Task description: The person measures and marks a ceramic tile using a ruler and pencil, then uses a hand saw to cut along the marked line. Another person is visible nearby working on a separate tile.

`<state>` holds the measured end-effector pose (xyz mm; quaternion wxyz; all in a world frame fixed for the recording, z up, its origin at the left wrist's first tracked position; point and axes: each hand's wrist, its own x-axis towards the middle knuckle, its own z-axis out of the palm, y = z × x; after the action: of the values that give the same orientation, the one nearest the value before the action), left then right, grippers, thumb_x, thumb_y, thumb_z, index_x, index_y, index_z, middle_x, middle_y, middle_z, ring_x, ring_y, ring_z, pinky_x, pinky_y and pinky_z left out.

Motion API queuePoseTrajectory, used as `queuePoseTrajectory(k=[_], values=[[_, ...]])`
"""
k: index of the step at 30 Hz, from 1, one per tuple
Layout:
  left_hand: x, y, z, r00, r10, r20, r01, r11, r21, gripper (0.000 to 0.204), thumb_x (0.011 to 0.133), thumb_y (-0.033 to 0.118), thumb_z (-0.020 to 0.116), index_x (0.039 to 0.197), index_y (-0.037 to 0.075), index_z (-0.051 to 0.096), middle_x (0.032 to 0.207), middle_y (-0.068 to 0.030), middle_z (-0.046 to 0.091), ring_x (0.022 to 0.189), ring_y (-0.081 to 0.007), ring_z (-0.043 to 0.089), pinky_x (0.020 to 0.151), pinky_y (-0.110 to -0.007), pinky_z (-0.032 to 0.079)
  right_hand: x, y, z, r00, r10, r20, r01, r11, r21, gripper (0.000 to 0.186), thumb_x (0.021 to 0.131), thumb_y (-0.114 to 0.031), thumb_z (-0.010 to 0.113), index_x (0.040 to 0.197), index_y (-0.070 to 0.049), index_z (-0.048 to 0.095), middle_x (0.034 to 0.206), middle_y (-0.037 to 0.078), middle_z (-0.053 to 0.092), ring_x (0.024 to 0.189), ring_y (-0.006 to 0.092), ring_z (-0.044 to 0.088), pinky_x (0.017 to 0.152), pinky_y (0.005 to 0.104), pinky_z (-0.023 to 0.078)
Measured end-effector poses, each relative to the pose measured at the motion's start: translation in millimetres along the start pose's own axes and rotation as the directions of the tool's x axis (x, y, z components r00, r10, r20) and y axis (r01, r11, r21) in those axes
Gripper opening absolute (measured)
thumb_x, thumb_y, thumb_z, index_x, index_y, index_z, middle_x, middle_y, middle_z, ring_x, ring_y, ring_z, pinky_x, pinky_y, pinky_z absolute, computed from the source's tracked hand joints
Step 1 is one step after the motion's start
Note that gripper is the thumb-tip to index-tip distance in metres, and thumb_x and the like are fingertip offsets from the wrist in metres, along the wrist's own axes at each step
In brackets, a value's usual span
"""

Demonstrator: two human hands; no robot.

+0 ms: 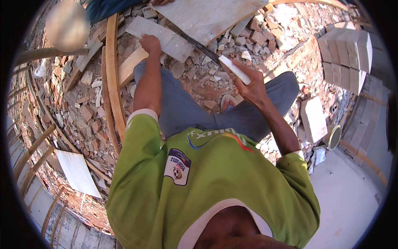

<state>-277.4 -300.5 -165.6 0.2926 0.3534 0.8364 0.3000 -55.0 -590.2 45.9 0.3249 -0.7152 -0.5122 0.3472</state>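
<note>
My right hand is closed around the white handle of a handsaw. Its dark blade slants up and left, along the gap between a narrow grey-white plank and a wider pale board. Blade teeth are too small to make out. Resting at the plank's near left edge, my left hand has its fingers curled against the wood. The plank and board lie in front of my bent knees, above the rubble.
Broken bricks and rubble cover the ground. Curved timber strips run along my left. Stacked pale blocks stand far right, with a single block nearer. At the far left, another person's blue sleeve and hand show.
</note>
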Motion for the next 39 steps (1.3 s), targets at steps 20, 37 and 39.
queuePoseTrajectory(k=[20,37,39], values=[[200.6,-89.7,-10.1,0.956,0.281,0.077,-0.287,0.857,0.428,0.038,0.097,0.023,0.050,0.098,-0.013,0.062,0.096,-0.0267,0.067,0.087,-0.0436,0.066,0.074,-0.049,0.052,-145.0,-123.9,-278.2,0.888,0.079,-0.452,-0.024,0.992,0.126,0.040,0.068,-0.005,0.075,0.106,0.005,0.071,0.077,0.009,0.071,0.056,0.0085,0.061,0.054,0.0219,0.049],[190.1,-171.2,-7.4,0.761,0.548,0.346,-0.594,0.804,0.035,0.054,0.098,0.034,0.049,0.117,-0.015,0.051,0.110,-0.0347,0.059,0.101,-0.0496,0.059,0.090,-0.054,0.047,-74.2,153.1,-101.0,0.699,-0.146,-0.700,-0.398,0.734,-0.550,0.048,0.081,-0.009,0.062,0.128,-0.002,0.053,0.087,0.025,0.064,0.076,0.0425,0.064,0.064,0.0491,0.051],[189.4,-180.6,-14.7,0.744,0.590,0.312,-0.616,0.787,-0.018,0.053,0.097,0.033,0.050,0.123,-0.013,0.047,0.113,-0.0341,0.057,0.102,-0.0494,0.059,0.091,-0.053,0.047,-61.3,177.4,-67.6,0.781,-0.133,-0.611,-0.350,0.716,-0.604,0.048,0.081,-0.005,0.058,0.128,-0.001,0.049,0.083,0.024,0.061,0.076,0.0439,0.062,0.064,0.0529,0.049]])
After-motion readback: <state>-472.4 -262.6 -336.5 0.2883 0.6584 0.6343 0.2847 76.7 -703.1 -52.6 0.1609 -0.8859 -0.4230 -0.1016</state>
